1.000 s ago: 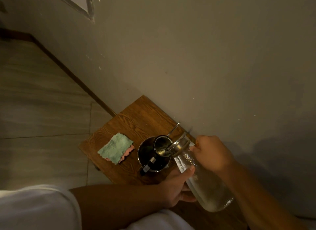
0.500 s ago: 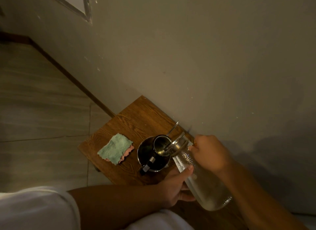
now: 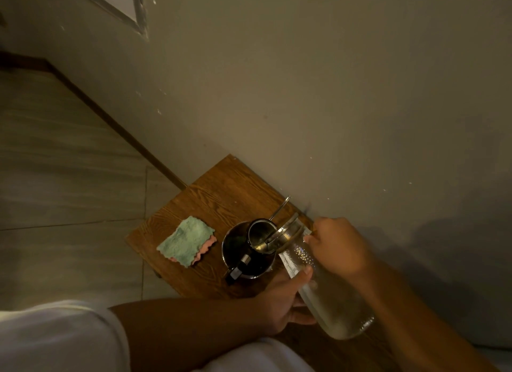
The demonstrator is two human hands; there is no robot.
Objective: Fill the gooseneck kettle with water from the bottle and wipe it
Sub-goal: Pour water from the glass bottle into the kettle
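Your left fingers (image 3: 306, 272) curl around the lower side of the bottle (image 3: 327, 291), thumb pressed flat on the glass, so the left hand (image 3: 282, 297) is closed on it from below. Your right hand (image 3: 336, 245) wraps the bottle near its neck from the wall side, knuckles up; its fingertips are hidden behind the glass, but the grip looks closed on the bottle.

The bottle lies tilted in the lower right of the frame, base toward you and metal-collared mouth (image 3: 285, 233) pointing up-left, resting at or just above the kettle's (image 3: 246, 250) rim. Over the last second very little has shifted: the hands hold the same grip and the bottle keeps nearly the same tilt, its mouth staying over the opening. That suggests you are mid-pour and holding steady. The light is too dim to show a stream or the water level in the kettle, so how full it is cannot be told.

The kettle sits just below centre on the wooden table (image 3: 221, 194), its thin spout (image 3: 279, 208) rising toward the wall. The cloth (image 3: 185, 240) lies flat to its left, apart from it and untouched, so the wiping is not yet begun.

Keep the mouth inside the rim; a slip would likely spill onto the wood.
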